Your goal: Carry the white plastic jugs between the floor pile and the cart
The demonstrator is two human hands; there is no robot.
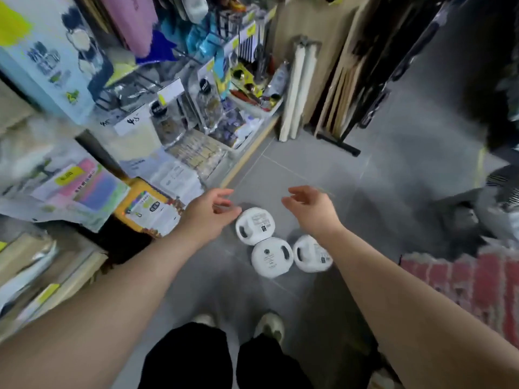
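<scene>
This is a shop aisle: shelves crowded with packaged goods and yellow price tags line a grey tiled floor.

Legible text

No wording can be made out: labels on the white containers, yellow price tags and shelf packets are blurred.

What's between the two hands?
Head view: bare grey floor tile shows between the left hand and right hand; the top white round container sits just below that gap.

Bare floor ahead; shelves leftward
</scene>
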